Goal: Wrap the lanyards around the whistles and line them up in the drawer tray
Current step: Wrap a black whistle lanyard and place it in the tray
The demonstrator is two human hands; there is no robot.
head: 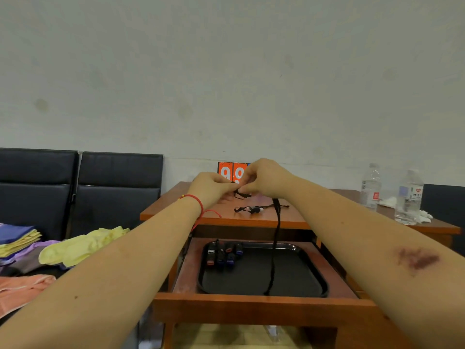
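My left hand (212, 186) and my right hand (261, 178) meet above the wooden desk (176, 210), fingers curled, pinching a whistle that is mostly hidden between them. Its black lanyard (276, 235) hangs from my hands down over the open drawer. Another whistle with a loose black lanyard (253, 209) lies on the desk top just past my hands. In the drawer sits a black tray (312, 275). Several wrapped whistles (224, 253) are lined up at its far left corner.
An orange scoreboard (232, 171) stands at the back of the desk. Two water bottles (370, 186) and crumpled tissues stand on the right side. Black chairs (118, 187) and folded coloured cloths (83, 245) are to the left. The drawer's front rail (251, 306) is nearest me.
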